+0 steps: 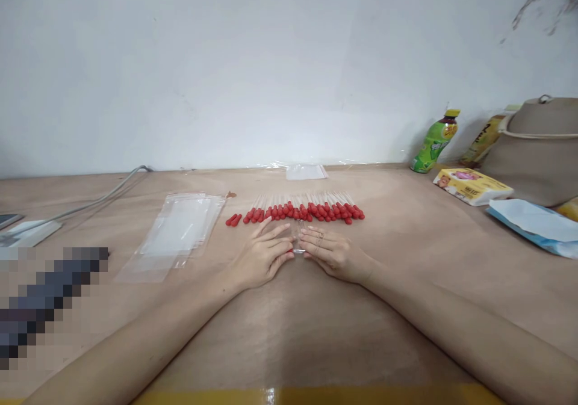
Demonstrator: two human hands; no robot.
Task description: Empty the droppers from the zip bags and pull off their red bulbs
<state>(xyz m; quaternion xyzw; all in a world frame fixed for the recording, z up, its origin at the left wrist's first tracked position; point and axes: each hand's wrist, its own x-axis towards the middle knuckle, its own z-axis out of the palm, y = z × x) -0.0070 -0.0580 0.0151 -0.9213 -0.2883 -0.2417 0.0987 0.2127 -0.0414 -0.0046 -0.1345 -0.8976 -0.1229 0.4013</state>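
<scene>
Close together at the table's middle, my left hand (266, 251) and my right hand (332, 251) both grip a small clear plastic bag (298, 250), which shows between their fingertips. The fingers cover most of it, with a bit of red at the left fingertips. Just beyond the hands lies a row of red-tipped thin sticks (311, 211), tips toward me. Two short red pieces (233, 219) lie at the row's left end. Left of my left hand, flat clear zip bags (180, 227) are spread in an overlapping pile.
Another small bag (306, 172) lies near the wall. At the right are a green bottle (436, 141), a yellow box (472, 186), a blue-and-white packet (535, 224) and a grey-brown bag (533, 152). A grey cable (103, 198) and a pixelated dark object (49, 302) lie left.
</scene>
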